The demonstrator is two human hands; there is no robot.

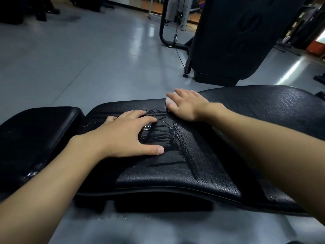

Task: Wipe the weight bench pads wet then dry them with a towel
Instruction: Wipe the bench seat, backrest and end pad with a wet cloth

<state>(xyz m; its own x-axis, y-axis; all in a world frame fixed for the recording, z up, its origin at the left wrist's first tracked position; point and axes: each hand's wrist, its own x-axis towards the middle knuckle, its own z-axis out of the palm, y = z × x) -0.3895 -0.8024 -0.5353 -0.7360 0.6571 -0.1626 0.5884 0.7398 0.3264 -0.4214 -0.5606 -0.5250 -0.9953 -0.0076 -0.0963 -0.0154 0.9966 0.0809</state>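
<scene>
Floor: grey, glossy, with light reflections; it fills the far left of the scene.
Machine: large black unit standing on the floor at far right, beyond the bench; a black tube frame with a hanging cable stands just to its left.
Long pad: black textured bench pad running from centre to right. It bears both hands.
Short pad: black, on the left, just beside the long pad's left end, with a narrow gap between them. A few wet glints show on its near edge.
Wet patch: streaks and beads of water on the long pad, between the two hands and running toward the near side.
Left hand: palm down on the long pad near its left end, fingers straight and spread, thumb out to the near side.
Right hand: palm down at the long pad's far edge, fingers close together and laid over the cloth, pressing it to the pad.
Cloth: white, mostly hidden, showing only at the right hand's fingertips.
</scene>
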